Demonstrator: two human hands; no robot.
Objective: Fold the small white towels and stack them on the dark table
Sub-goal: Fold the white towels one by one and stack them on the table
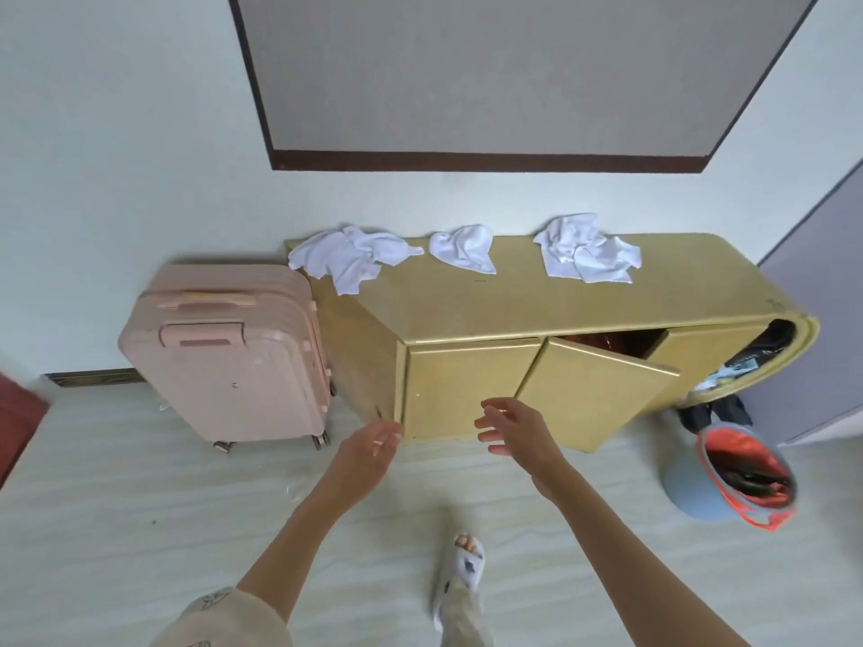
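Head view looks down on a yellow cabinet (537,296) standing against a pale wall (116,133); three crumpled white towels lie along the back edge of the cabinet's top; the left towel (348,259) sprawls at the top's left end and hangs a little over that edge; the middle towel (464,248) sits bunched just right of it, apart from it; the right towel (586,250) lies further right, well apart from the middle one; none is folded. Both hands reach forward in front of the cabinet's lower left door, above the floor (116,530); the left hand (369,452) is relaxed with loose fingers, grasping nothing; the right hand (516,429) has its fingers spread and released, also grasping nothing; neither touches a towel. One cabinet door (593,394), right of the hands, hangs ajar and tilted; a pink suitcase (229,357) stands upright just left of the cabinet; a blue bucket (691,488) with an orange lining rests on the floor near the cabinet's right end; a sandalled foot (462,560) steps forward below the cabinet.
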